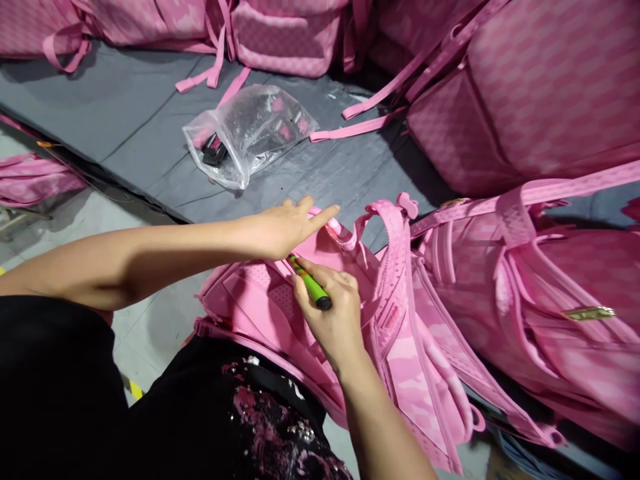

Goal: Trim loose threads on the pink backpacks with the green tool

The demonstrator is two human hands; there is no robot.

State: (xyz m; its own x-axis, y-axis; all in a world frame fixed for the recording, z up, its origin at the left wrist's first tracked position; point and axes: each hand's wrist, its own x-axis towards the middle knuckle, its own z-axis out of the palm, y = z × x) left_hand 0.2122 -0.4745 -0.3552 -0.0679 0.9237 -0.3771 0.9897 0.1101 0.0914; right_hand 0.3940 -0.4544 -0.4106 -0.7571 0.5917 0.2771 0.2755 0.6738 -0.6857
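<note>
A pink backpack (265, 300) lies at the table's near edge, partly against my lap. My right hand (333, 303) is closed around a green tool with a black end (313, 287), its far tip down at the backpack beside my left hand. My left hand (290, 227) rests on the backpack's top edge, palm down with fingers apart; whether it pinches any fabric is hidden. A patterned shoulder strap (393, 267) of the backpack curves up to the right of my right hand.
A clear plastic bag (250, 137) holding black and pink buckles lies on the grey table (135, 107). Pink backpacks (285, 37) stand along the far side, and a large one (555, 100) is at the right. Loose straps (360, 125) stretch over the table.
</note>
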